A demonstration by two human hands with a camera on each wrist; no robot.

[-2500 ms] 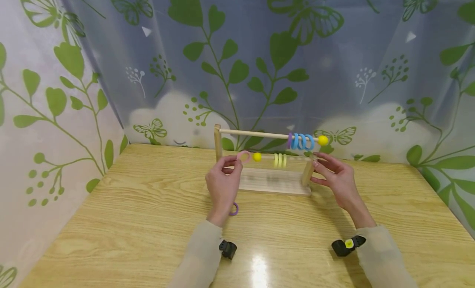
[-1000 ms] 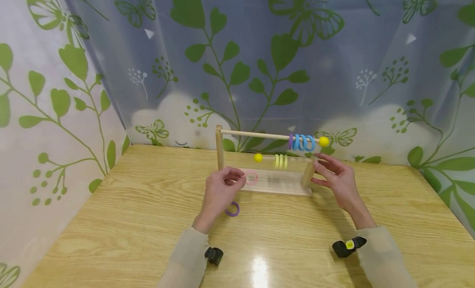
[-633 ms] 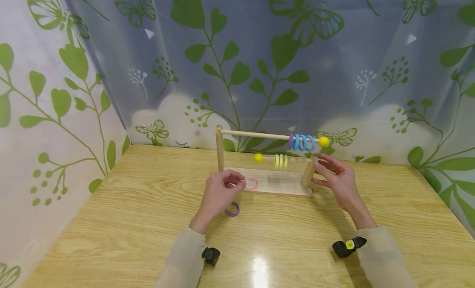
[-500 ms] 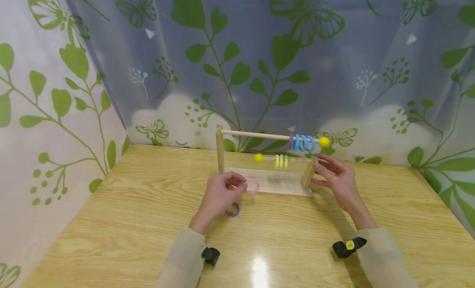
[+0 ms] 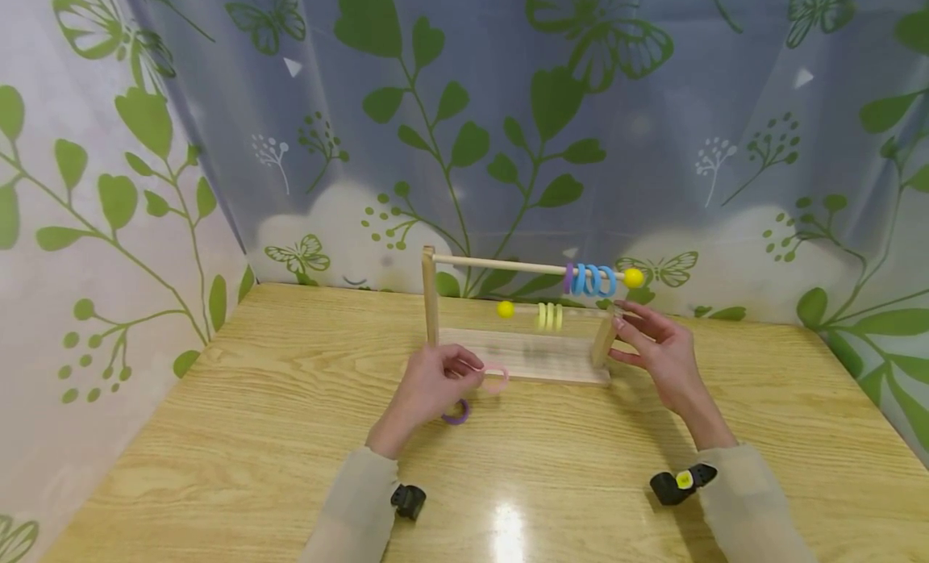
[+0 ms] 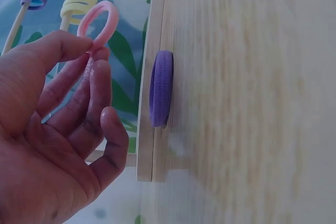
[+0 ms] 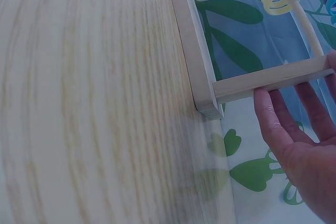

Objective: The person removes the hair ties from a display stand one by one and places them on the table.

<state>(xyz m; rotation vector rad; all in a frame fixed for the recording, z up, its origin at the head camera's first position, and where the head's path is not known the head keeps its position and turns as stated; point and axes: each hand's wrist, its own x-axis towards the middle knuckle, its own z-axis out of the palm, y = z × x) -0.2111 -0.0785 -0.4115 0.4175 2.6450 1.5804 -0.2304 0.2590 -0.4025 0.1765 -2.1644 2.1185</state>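
My left hand point(image 5: 439, 385) pinches a pink hair tie point(image 6: 112, 22) between thumb and index finger, held up just in front of the wooden stand's base point(image 5: 537, 360). Below that hand a purple hair tie point(image 6: 161, 87) rests on the table. At the stand's right post point(image 5: 603, 341), my right hand point(image 5: 662, 357) grips near the top, fingertips against the wood. The upper rod point(image 5: 493, 263) carries one purple and several blue hair ties point(image 5: 578, 280). Pale yellow hair ties point(image 5: 549, 316) hang on the lower rod.
Yellow balls cap the rods, one at the upper right point(image 5: 633, 278), another at the lower left point(image 5: 505, 309). The stand's left post point(image 5: 431, 297) rises behind my left hand. A patterned curtain point(image 5: 464, 143) borders the wooden table point(image 5: 551, 474) at the back.
My left hand has come down with the pink hair tie, from beside the lower rod's yellow ball to the front edge of the base. My right hand stays at the post.
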